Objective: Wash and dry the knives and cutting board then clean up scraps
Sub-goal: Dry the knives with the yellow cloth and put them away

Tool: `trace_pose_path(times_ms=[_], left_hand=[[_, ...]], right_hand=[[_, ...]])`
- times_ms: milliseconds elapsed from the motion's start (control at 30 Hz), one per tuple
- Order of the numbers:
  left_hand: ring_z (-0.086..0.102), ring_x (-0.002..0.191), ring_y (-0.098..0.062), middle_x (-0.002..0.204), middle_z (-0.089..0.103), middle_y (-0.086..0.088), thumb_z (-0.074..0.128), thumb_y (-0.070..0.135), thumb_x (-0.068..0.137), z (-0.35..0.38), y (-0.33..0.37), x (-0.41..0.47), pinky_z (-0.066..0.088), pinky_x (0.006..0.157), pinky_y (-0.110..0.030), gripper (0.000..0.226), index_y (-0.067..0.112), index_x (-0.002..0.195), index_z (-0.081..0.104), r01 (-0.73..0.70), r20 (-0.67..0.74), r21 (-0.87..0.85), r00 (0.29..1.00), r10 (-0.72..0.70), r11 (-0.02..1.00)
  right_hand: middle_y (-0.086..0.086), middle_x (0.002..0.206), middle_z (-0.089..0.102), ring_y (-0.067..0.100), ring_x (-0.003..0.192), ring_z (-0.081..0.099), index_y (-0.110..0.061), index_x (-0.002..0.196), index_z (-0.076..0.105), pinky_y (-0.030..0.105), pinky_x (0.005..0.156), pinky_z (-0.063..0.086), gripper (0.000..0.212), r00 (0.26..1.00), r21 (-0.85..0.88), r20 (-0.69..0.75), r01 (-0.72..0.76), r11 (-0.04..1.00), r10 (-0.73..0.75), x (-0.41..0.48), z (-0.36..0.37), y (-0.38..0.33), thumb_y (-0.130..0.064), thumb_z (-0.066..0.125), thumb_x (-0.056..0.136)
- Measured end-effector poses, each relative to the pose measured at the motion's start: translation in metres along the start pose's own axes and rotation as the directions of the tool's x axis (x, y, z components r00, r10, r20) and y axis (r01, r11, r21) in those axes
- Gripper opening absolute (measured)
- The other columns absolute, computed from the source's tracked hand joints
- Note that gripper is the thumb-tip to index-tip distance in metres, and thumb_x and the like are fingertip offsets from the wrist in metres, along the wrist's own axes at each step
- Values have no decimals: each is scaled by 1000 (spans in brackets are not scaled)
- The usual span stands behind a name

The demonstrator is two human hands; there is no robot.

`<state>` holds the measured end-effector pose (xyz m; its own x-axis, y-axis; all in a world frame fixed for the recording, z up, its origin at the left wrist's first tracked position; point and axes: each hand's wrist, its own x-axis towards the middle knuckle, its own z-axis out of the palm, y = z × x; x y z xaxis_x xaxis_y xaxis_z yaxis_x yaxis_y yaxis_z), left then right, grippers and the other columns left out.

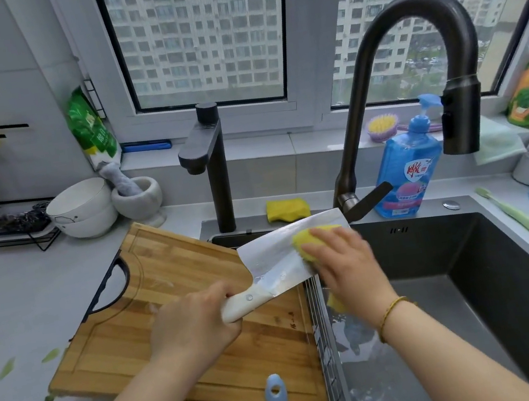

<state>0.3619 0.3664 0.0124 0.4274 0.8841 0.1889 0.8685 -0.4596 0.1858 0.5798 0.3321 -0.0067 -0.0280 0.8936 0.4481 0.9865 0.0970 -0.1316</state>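
— Where is the cleaver point(275, 257)?
— Your left hand point(192, 322) clamps its fingers round the white handle, blade slanting above the cutting board point(175, 301) at the sink point(475, 271) edge.
— And the right?
— Your right hand point(342, 264) curls its fingers over the yellow sponge point(304, 242), pressed to the blade.

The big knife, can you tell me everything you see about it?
The big knife is a cleaver with a wide, rectangular, shiny metal blade and a white handle with a round rivet. The left hand grips the handle and holds it tilted in the air, blade pointing up and right, above the wooden cutting board and the sink. The right hand presses a yellow sponge on the blade's flat side. The blade looks wet.
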Motion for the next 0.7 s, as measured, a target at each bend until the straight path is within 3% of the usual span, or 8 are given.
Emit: trace_pose_path(times_ms=[100, 167, 300, 433, 533, 600, 633, 700], left_hand=[[52, 77, -8, 95, 61, 14, 49, 40, 87, -1, 3, 0, 25, 48, -14, 29, 40, 117, 48, -11, 13, 10, 1000, 10, 1000], [58, 87, -8, 100, 63, 13, 50, 41, 87, 0, 6, 2, 26, 48, -13, 30, 40, 118, 48, -10, 31, -4, 999, 10, 1000], [60, 91, -8, 102, 65, 14, 53, 41, 85, 1, 9, 7, 44, 65, -21, 30, 41, 115, 54, -9, 59, -61, 998, 12, 998], [54, 80, -5, 84, 58, 19, 55, 43, 84, 0, 7, 5, 39, 59, -16, 28, 43, 112, 57, -30, 22, -98, 999, 32, 995], [48, 73, -3, 71, 49, 19, 53, 46, 85, 0, 0, 2, 30, 52, -12, 24, 38, 107, 59, -42, 35, -50, 998, 43, 998], [50, 70, -4, 76, 56, 17, 52, 48, 85, -1, -4, -1, 31, 52, -14, 23, 35, 103, 60, -48, 82, -58, 995, 53, 997], [51, 67, -4, 78, 59, 14, 53, 48, 86, -1, -5, -2, 32, 51, -15, 20, 35, 98, 61, -36, 118, -121, 992, 50, 992], [50, 58, -4, 70, 59, 9, 57, 40, 87, -1, -6, 0, 34, 48, -13, 8, 33, 84, 58, 79, 219, -389, 976, 8, 918]], right_hand=[[11, 120, 62, 39, 110, 52, -10, 109, 67, 49, 88, 43, 40, 976, 32, -21, -216, 976, 216, 3, -5, 9, -24, 40, 83], [8, 104, 69, 34, 96, 58, -13, 95, 70, 43, 71, 50, 34, 969, 74, -103, -219, 973, 226, 4, -3, -3, -24, 41, 81], [-2, 95, 70, 20, 93, 45, -26, 93, 60, 26, 62, 47, 25, 959, 55, -262, 123, 991, -105, 1, 11, -40, -23, 44, 74], [-1, 95, 71, 22, 92, 48, -25, 89, 67, 27, 60, 50, 27, 952, -29, -200, 229, 973, -230, -1, 8, -30, -23, 44, 75], [4, 91, 72, 31, 81, 65, -19, 82, 72, 37, 56, 53, 29, 976, -57, -212, 33, 998, -44, -1, 1, 3, -22, 44, 75], [12, 93, 70, 37, 80, 63, -9, 89, 71, 41, 63, 52, 22, 937, 78, -301, -162, 984, 178, -4, -4, 19, -10, 53, 77], [16, 98, 68, 38, 87, 60, -3, 96, 69, 40, 73, 50, 22, 898, 181, -334, -238, 954, 287, -5, -7, 22, -2, 55, 80], [18, 110, 62, 32, 101, 51, 2, 109, 63, 24, 87, 35, 25, 837, 339, -331, -326, 883, 436, -5, -13, 20, 3, 53, 86]])
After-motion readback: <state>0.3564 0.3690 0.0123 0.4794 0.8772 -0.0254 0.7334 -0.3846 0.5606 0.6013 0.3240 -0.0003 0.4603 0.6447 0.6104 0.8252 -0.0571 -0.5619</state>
